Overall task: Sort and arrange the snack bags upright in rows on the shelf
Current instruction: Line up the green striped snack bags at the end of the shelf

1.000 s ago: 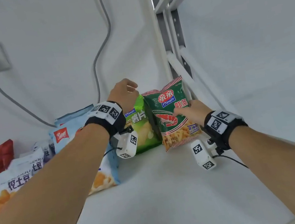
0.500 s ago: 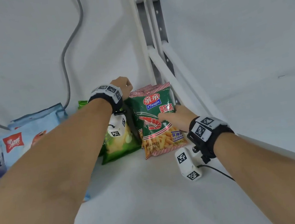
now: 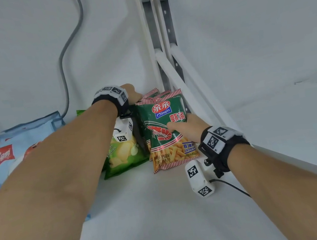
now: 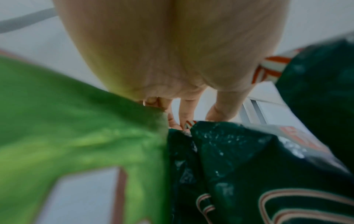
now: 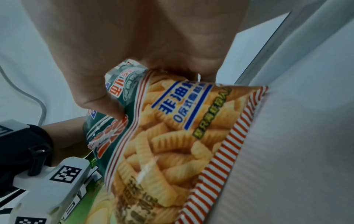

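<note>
Shrimp-stick bag (image 3: 166,131): upright at the shelf (image 3: 158,214) back right corner, long axis vertical. Your right hand (image 3: 186,127) pinches its front; left hand (image 3: 132,93), behind, fingers reaching down between the bags; its grip you cannot tell.

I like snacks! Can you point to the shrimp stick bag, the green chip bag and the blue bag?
shrimp stick bag (image 3: 161,119), head view, its front.
green chip bag (image 3: 123,155), head view, its front.
blue bag (image 3: 24,138), head view, upper front.
</note>
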`<action>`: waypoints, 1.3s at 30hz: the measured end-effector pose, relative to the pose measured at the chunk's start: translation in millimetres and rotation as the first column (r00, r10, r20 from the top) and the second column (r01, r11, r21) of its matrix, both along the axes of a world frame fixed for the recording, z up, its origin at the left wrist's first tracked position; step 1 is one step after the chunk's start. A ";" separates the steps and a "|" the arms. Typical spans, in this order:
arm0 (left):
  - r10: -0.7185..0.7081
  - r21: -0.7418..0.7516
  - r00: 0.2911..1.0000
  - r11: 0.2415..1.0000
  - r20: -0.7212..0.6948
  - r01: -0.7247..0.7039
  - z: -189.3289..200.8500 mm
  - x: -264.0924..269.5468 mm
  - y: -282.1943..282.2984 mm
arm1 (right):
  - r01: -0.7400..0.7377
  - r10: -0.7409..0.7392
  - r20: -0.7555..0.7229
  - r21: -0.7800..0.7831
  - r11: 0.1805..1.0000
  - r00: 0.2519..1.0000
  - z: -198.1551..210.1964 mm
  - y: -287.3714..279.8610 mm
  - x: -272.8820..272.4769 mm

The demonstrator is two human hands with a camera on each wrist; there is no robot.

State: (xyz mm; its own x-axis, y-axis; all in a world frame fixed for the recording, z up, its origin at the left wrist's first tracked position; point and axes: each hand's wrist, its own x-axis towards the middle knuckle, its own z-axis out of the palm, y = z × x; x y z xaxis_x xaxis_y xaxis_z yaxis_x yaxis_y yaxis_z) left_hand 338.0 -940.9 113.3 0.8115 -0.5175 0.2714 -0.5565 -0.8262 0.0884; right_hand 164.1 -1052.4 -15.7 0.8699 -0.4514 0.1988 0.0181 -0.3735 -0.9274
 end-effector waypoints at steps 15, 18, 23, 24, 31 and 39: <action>-0.019 -0.472 0.968 0.871 0.250 0.139 33.9 -12.5 16.1 | -0.005 0.005 -0.013 -0.010 1.000 1.000 -1.6 -1.6 2.1; 0.040 -0.553 0.936 0.815 0.351 0.173 47.1 -26.4 29.0 | -0.001 0.001 -0.013 0.001 1.000 1.000 -2.4 -1.3 1.8; 0.103 -0.652 0.846 0.688 0.523 0.320 69.7 -53.9 62.8 | -0.003 0.003 -0.021 0.007 1.000 1.000 -3.7 -0.4 4.9; 0.107 -0.663 0.830 0.661 0.548 0.352 74.6 -60.5 71.0 | 0.001 -0.001 -0.027 0.009 1.000 1.000 -4.2 -0.6 6.5; -0.003 -0.636 0.847 0.660 0.531 0.401 70.6 -109.2 127.2 | 0.083 -0.084 -0.047 -0.023 0.996 0.995 2.0 -2.6 20.0; -0.281 -0.453 0.939 0.824 0.195 0.341 0.4 -144.3 153.9 | 0.087 -0.087 0.003 -0.030 0.996 0.996 3.0 -3.7 41.4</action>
State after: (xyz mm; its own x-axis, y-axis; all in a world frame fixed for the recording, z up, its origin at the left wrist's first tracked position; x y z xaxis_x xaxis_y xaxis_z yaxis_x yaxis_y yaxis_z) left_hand 193.6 -786.9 113.8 0.5769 -0.5211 0.6290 -0.8074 -0.4803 0.3426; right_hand 205.4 -1056.1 -12.7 0.8272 -0.5191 0.2151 -0.0140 -0.4016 -0.9157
